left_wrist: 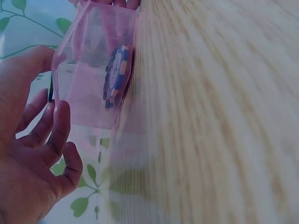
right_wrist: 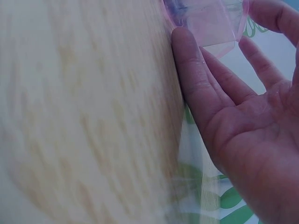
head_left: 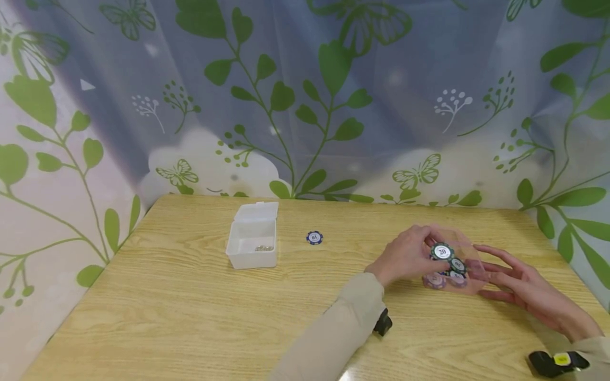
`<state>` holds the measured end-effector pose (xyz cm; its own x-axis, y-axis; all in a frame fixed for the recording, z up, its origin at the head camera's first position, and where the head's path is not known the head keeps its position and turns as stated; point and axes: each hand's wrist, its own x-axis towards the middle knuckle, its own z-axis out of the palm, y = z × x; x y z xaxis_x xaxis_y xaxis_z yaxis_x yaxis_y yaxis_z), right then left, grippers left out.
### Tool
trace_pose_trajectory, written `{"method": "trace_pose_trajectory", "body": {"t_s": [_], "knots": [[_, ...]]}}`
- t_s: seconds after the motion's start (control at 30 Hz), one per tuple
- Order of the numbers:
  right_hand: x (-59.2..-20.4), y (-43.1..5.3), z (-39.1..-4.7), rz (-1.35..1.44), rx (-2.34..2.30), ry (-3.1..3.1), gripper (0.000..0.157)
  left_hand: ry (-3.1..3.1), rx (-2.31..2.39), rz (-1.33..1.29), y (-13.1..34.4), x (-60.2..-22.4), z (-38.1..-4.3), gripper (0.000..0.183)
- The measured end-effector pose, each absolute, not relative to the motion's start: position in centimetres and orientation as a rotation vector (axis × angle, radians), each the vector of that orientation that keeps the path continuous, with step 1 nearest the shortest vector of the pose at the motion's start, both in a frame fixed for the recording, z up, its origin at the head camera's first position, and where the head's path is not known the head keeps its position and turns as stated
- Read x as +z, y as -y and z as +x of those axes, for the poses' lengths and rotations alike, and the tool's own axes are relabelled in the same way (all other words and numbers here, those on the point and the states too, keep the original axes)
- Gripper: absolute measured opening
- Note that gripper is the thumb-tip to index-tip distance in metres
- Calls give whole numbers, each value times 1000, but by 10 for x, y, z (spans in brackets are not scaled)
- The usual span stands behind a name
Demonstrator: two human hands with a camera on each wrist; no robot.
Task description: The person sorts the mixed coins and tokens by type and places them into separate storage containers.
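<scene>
A translucent pink box (head_left: 469,286) stands at the right of the table with several poker chips in it. My left hand (head_left: 405,253) reaches in from the left and pinches a dark green poker chip (head_left: 442,251) marked 20 at the box's top. In the left wrist view that chip (left_wrist: 50,89) shows edge-on beside the rim, and a blue chip (left_wrist: 117,72) leans low inside. From the other side my right hand (head_left: 529,288) holds the pink box's right end, its fingers (right_wrist: 187,51) low along the tabletop.
One blue chip (head_left: 314,237) lies flat on the wooden table (head_left: 190,317), left of the hands. Farther left stands a white box (head_left: 252,259) with its lid raised and small gold-coloured pieces (head_left: 264,247) inside. A leaf-patterned curtain (head_left: 295,106) hangs behind the table.
</scene>
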<state>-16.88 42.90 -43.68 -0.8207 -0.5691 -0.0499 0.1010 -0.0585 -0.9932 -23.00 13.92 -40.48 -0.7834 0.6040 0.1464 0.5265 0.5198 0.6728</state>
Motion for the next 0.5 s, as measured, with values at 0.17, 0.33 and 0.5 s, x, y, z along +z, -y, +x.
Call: {"method": "trace_pose_trajectory", "body": {"t_s": [0.17, 0.33, 0.5], "knots": [[-437, -428, -169, -511, -1934, -1771, 59, -2688, 1062, 1008, -138, -405, -230, 35], [-437, -428, -169, -507, -1922, -1810, 58, -2675, 1064, 1035, -134, -406, -230, 39], [-437, -428, -168, -487, -1913, -1821, 58, -2675, 1066, 1052, -133, -408, -230, 39]]}}
